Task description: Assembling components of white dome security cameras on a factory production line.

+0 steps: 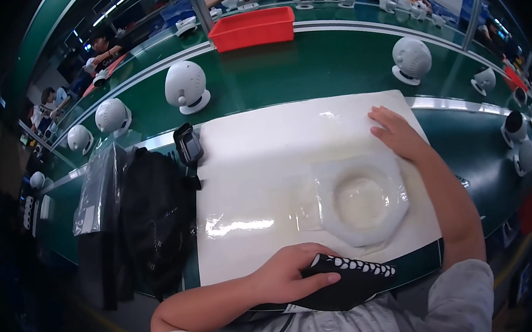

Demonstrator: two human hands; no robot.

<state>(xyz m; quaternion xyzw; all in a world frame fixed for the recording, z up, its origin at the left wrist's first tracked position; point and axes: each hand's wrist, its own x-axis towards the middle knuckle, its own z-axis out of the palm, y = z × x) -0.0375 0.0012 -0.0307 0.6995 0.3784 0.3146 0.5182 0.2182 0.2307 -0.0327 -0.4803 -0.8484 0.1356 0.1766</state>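
Observation:
Close to my body, my left hand is closed on a black item with a row of white shapes. Its thumb lies across the top, and the remaining fingers are mostly hidden; I cannot make out exactly what the item is. My right hand rests on the upper right of a white board, fingers stretched out and holding nothing. Below that hand, an octagonal white ring with a round hollow is fixed to the board under clear, shiny tape.
Left of the board lie a black bag, a clear plastic bag and a small black device. White round camera-like units stand along the green conveyor. A red bin sits beyond, with other people working farther off.

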